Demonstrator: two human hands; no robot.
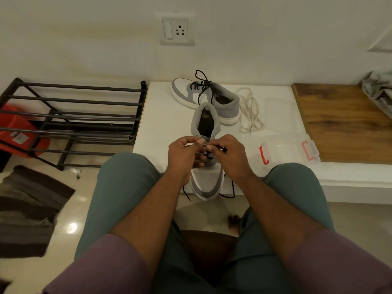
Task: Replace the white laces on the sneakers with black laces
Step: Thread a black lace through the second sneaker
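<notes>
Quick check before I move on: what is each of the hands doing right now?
Left hand: fingers curled, pinching the black lace at the near sneaker.
Right hand: fingers curled, pinching the same black lace.

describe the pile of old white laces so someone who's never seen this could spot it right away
Find the white ledge under the wall socket. Right of the far sneaker lies a loose tangle of white laces. It alone is cream cord threaded through no shoe; the other laces are black.
</notes>
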